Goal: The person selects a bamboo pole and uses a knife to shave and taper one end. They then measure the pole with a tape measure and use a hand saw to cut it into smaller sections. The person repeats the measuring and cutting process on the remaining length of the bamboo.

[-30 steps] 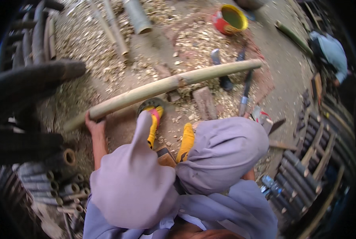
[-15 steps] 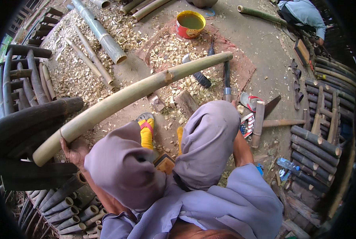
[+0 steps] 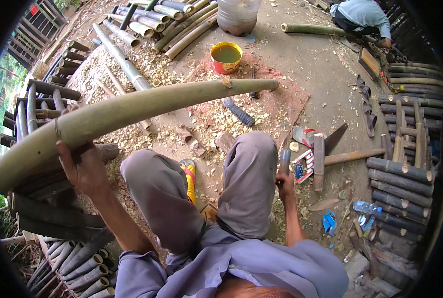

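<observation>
My left hand (image 3: 82,166) clenched under a long bamboo pole (image 3: 132,111) spanning upper left to centre, my right hand (image 3: 283,181) gripping a blade handle (image 3: 285,161) beside my knee, wood chips (image 3: 206,124) below.

Single head-worn fisheye view looks steeply down, close over the lap.

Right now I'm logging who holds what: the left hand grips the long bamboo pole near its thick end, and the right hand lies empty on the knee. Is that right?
Not quite. The right hand is not empty: it grips a grey-handled tool beside the right knee, as the head view shows. The rest stands: the left hand grips the long bamboo pole near its thick end.
</observation>
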Demonstrator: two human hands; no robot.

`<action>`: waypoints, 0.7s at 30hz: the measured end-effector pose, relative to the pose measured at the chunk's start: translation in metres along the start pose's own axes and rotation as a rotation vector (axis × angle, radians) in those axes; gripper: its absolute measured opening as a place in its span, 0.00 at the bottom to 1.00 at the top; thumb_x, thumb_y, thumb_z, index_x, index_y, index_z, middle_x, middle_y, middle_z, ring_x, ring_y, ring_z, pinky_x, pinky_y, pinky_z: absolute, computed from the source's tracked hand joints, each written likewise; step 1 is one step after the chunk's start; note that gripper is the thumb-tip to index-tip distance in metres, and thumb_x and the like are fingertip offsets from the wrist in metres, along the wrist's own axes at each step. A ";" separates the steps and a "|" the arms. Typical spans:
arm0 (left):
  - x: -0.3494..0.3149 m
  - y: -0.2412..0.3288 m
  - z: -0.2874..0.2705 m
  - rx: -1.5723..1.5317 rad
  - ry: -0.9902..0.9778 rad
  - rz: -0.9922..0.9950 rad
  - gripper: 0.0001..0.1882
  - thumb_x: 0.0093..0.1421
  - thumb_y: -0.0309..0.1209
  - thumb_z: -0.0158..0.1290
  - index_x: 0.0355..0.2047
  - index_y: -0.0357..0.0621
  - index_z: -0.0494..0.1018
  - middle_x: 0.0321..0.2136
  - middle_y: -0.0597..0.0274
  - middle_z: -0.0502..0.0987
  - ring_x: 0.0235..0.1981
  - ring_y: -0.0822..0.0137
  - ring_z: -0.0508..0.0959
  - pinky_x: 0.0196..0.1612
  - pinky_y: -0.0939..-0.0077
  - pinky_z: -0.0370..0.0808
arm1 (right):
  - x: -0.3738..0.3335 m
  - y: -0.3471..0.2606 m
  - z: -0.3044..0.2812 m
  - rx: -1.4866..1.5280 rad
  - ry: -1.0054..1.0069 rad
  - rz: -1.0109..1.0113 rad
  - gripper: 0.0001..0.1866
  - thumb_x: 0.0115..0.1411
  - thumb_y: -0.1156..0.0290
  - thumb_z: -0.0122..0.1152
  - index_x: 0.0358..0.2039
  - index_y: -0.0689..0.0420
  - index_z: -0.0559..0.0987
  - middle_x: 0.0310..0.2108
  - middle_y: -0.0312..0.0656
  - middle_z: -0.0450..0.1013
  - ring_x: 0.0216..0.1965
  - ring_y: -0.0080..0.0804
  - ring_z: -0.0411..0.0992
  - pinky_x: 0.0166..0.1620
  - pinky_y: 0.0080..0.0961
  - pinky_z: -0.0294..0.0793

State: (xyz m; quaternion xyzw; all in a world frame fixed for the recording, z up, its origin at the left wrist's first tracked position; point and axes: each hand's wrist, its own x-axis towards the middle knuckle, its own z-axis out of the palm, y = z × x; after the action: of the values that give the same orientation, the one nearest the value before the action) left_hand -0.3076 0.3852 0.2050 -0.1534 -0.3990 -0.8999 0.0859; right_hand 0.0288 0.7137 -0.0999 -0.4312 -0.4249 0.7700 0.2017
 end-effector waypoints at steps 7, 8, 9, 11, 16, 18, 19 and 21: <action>0.004 -0.020 0.043 -0.062 -0.076 0.084 0.31 0.55 0.42 0.57 0.52 0.35 0.63 0.48 0.49 0.70 0.53 0.55 0.70 0.60 0.58 0.63 | -0.036 -0.015 0.009 -0.228 0.204 -0.092 0.21 0.40 0.76 0.61 0.38 0.60 0.69 0.20 0.36 0.65 0.16 0.25 0.65 0.19 0.24 0.69; 0.000 -0.022 0.052 -0.019 -0.057 0.109 0.31 0.54 0.43 0.58 0.51 0.34 0.64 0.46 0.48 0.72 0.51 0.55 0.71 0.58 0.59 0.65 | -0.035 -0.015 0.007 -0.194 0.214 -0.132 0.20 0.42 0.76 0.60 0.38 0.61 0.68 0.19 0.36 0.65 0.15 0.25 0.65 0.18 0.23 0.68; -0.005 -0.029 0.061 0.001 0.011 0.133 0.28 0.51 0.42 0.58 0.45 0.36 0.67 0.39 0.51 0.74 0.44 0.56 0.75 0.53 0.60 0.68 | -0.038 -0.017 0.003 -0.167 0.238 -0.180 0.19 0.43 0.76 0.59 0.38 0.61 0.67 0.18 0.37 0.66 0.14 0.26 0.65 0.17 0.23 0.67; -0.005 -0.027 0.058 -0.053 -0.009 0.146 0.26 0.50 0.41 0.58 0.44 0.36 0.67 0.36 0.52 0.74 0.42 0.56 0.75 0.52 0.59 0.69 | -0.048 -0.030 0.026 -0.110 0.234 -0.197 0.18 0.47 0.75 0.59 0.38 0.62 0.65 0.17 0.37 0.66 0.13 0.26 0.65 0.16 0.24 0.65; 0.002 0.021 0.062 -0.053 -0.001 0.253 0.26 0.47 0.42 0.56 0.41 0.36 0.67 0.32 0.54 0.73 0.39 0.55 0.75 0.50 0.59 0.69 | -0.055 -0.040 0.022 -0.184 0.208 -0.303 0.22 0.49 0.74 0.63 0.43 0.61 0.66 0.16 0.35 0.66 0.12 0.23 0.65 0.14 0.19 0.61; 0.002 0.058 0.065 0.013 -0.061 0.271 0.28 0.47 0.42 0.57 0.43 0.36 0.66 0.34 0.53 0.73 0.40 0.55 0.75 0.51 0.58 0.68 | -0.062 -0.045 0.022 -0.148 0.149 -0.318 0.23 0.49 0.74 0.63 0.44 0.61 0.66 0.17 0.35 0.66 0.13 0.22 0.65 0.15 0.19 0.61; 0.003 0.073 0.065 0.038 -0.093 0.269 0.29 0.46 0.42 0.57 0.44 0.35 0.66 0.36 0.52 0.73 0.41 0.54 0.75 0.52 0.58 0.68 | -0.069 -0.047 0.023 -0.201 0.194 -0.406 0.23 0.49 0.73 0.63 0.45 0.61 0.66 0.18 0.34 0.66 0.14 0.21 0.65 0.17 0.19 0.63; 0.006 0.120 0.060 0.063 -0.194 0.267 0.25 0.48 0.39 0.58 0.42 0.33 0.69 0.35 0.52 0.75 0.40 0.57 0.76 0.51 0.60 0.69 | -0.067 -0.048 0.021 -0.342 0.245 -0.502 0.20 0.48 0.74 0.62 0.41 0.61 0.68 0.19 0.35 0.67 0.16 0.22 0.66 0.19 0.21 0.65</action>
State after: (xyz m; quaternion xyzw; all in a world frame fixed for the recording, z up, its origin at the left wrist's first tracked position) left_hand -0.2673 0.3501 0.3277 -0.2883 -0.4095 -0.8486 0.1705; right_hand 0.0450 0.6844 -0.0214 -0.4301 -0.6138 0.5559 0.3595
